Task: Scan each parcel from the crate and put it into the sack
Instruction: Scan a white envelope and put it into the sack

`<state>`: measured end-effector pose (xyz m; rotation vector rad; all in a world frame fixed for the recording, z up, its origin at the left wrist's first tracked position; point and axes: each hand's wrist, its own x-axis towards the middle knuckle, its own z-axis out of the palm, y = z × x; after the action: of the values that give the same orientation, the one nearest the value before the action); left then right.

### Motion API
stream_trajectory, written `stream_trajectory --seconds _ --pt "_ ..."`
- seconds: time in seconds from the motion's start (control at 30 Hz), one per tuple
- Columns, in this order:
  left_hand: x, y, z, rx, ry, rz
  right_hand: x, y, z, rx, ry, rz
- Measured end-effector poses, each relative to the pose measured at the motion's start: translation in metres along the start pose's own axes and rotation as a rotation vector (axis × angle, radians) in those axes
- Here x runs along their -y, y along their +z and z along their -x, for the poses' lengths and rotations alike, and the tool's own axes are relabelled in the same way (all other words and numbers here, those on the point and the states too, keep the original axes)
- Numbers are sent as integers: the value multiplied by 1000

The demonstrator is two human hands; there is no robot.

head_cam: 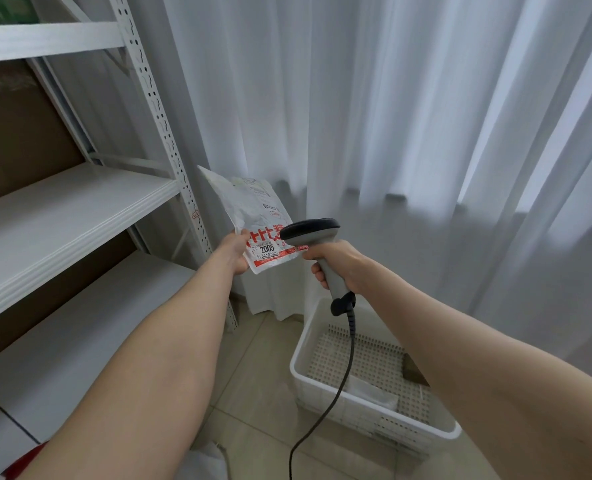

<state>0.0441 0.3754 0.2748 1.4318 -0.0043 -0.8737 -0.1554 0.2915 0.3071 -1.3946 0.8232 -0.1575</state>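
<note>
White curtain (391,116) — tiled floor (263,393) | crate (356,415) on floor | shelving (80,209) left

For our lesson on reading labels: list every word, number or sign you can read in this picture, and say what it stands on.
"2005": black digits on the parcel held by the left hand.
Large red characters above it: partly hidden by the scanner, not readable.
Small print on the parcel's upper label: blurred.
Red tag on the shelf upright: too small to read.
</note>
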Motion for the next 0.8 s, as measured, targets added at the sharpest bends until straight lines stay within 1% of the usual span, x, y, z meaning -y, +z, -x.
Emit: stream_trajectory --seconds 0.1,0.23,0.33,0.43,0.6,0.67,0.8 --pt "-2 -3 1 9 1 -2 0 2 0 -14 7 -5" --pt "-3 -11 5 34 2 -39 -5 7 -3 -30 -8 -101" --pt "2 -23 6 44 32 -109 -17 17 -10 -138 -28 -259" --pt "9 -40 6 9 53 -161 -32 25 -18 -253 -14 -461" --pt "22 -85 22 -71 76 -181 -61 41 -20 -420 35 -442" --pt "28 -106 37 -96 64 -182 -70 54 -13 -406 53 -439" --pt "46 -151 78 -152 28 -227 -91 96 15 -222 99 -444"
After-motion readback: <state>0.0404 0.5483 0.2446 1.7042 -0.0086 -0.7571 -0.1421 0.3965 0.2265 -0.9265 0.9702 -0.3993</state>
